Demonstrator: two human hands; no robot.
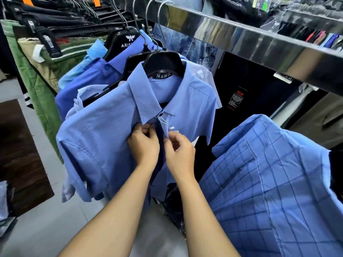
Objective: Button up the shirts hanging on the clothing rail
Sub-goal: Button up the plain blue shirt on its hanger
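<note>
The shirt point(115, 130), light blue and short-sleeved, hangs in front of me on a black hanger point(163, 64) hooked over the shiny metal rail point(241, 36). Its collar button is done up, and a white tag point(171, 127) dangles on a thread just under it. Below the collar the front is open, with dark cloth showing in the gap. My left hand point(143, 143) pinches the left edge of the front, and my right hand point(179, 153) pinches the right edge, the two hands close together but not touching. I cannot tell whether a button sits between my fingers. More blue shirts point(92, 76) hang behind this one, and a checked shirt point(259, 182) lies just to the right.
</note>
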